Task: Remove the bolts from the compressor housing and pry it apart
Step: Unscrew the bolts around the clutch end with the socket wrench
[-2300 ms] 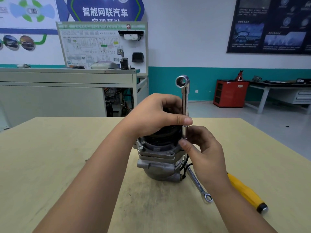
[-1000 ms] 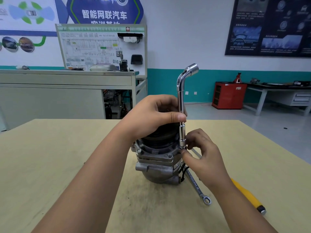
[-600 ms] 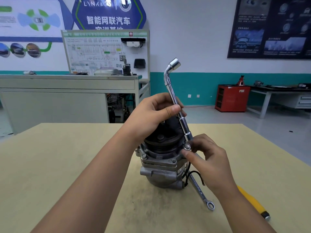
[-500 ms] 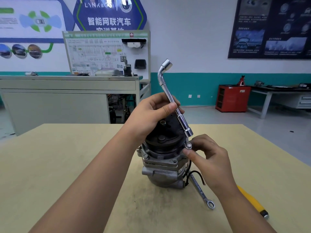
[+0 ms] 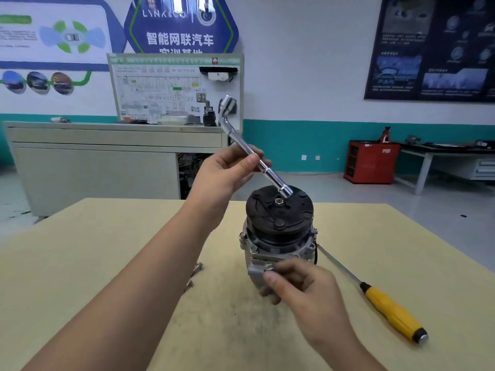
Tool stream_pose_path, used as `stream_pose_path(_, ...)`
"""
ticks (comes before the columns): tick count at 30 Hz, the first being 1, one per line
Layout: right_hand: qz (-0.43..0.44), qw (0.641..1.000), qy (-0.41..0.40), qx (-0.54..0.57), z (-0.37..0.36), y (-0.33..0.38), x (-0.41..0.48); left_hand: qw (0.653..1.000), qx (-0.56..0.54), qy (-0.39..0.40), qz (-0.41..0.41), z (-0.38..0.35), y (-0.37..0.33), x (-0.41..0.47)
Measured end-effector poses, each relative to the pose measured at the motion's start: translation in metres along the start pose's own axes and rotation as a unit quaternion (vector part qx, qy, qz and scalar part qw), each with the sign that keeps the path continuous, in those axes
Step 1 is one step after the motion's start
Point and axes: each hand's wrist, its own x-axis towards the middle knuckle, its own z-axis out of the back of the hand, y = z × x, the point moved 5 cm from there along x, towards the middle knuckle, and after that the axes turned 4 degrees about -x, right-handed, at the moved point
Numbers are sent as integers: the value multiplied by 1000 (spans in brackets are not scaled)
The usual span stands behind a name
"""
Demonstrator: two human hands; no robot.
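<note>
Indoors, workshop, tan table [image 5: 80, 263], L hand [image 5: 225, 172] gripping wrench [image 5: 273, 178], R hand [image 5: 300, 285] pinching bolt [image 5: 268, 269]

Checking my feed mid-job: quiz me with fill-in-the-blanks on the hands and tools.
The left hand grips the socket wrench, tilted over the ___.
The right hand pinches a small ___.
The screwdriver on the table has a ___ handle.
Missing: compressor, bolt, yellow.

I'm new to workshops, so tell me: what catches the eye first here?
A black-topped metal compressor stands on the table. The left hand holds a shiny bent wrench slanted over its top, while the right hand pinches what looks like a bolt at its front. A yellow-handled screwdriver lies to the right.
</note>
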Motion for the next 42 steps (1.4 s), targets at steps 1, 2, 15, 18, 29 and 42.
stream_pose_path(1,-24,1000,15,-9,-9,-4,-1,1000,9,-3,-10,8,-6,-4)
stream_pose_path(2,-45,999,24,-18,-18,-9,-1,1000,14,-7,-16,15,-10,-8)
stream_pose_path(15,-157,963,14,-217,-103,-67,27,988,21,-149,-21,121,17,-62)
stream_pose_path(18,-145,953,3,-266,-114,-73,39,982,9,-191,-9,141,35,-72)
stream_pose_path(29,-79,904,61,-416,-165,-85,62,966,9,-259,18,155,70,-89)
stream_pose_path(42,7,822,141,-552,-193,-82,66,961,-10,-273,42,155,74,-93)
